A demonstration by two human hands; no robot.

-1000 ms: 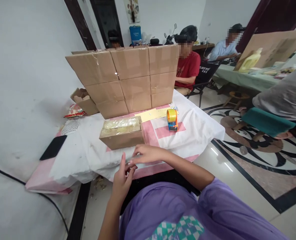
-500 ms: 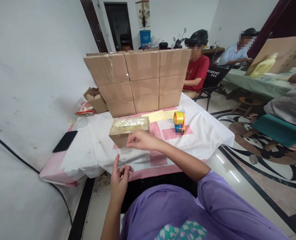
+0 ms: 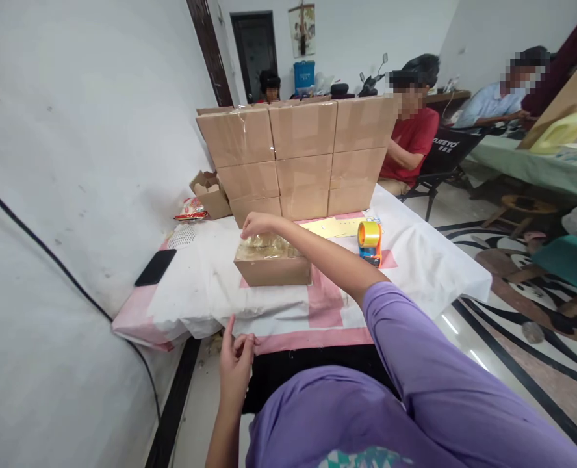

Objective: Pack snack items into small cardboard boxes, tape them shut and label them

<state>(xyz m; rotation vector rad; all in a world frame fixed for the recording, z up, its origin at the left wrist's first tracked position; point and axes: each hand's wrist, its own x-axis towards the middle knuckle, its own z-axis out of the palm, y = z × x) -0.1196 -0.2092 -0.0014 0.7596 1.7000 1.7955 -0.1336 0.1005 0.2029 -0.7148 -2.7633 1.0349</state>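
My right hand point(image 3: 258, 224) reaches out over a small cardboard box point(image 3: 273, 268) whose top is covered in clear tape. Its fingers are bent and pressed together at the box's far left corner; what they pinch, if anything, is hidden. My left hand point(image 3: 234, 361) hangs low in front of the table edge, away from the box, with the index finger raised and the thumb and other fingers curled in. Nothing shows in it. An orange and yellow tape dispenser point(image 3: 369, 240) stands to the right of the box on the white and pink cloth point(image 3: 205, 289).
A wall of stacked sealed cartons point(image 3: 298, 156) lines the table's far side, with yellow paper point(image 3: 334, 227) before it. A black phone point(image 3: 154, 267), a white round object point(image 3: 181, 237), a snack packet point(image 3: 190, 210) and an open carton point(image 3: 212, 198) lie left. People sit behind.
My right hand has left my left hand and moved forward over the box to its far left corner. My left hand stayed low by the table edge. The view shifted left.
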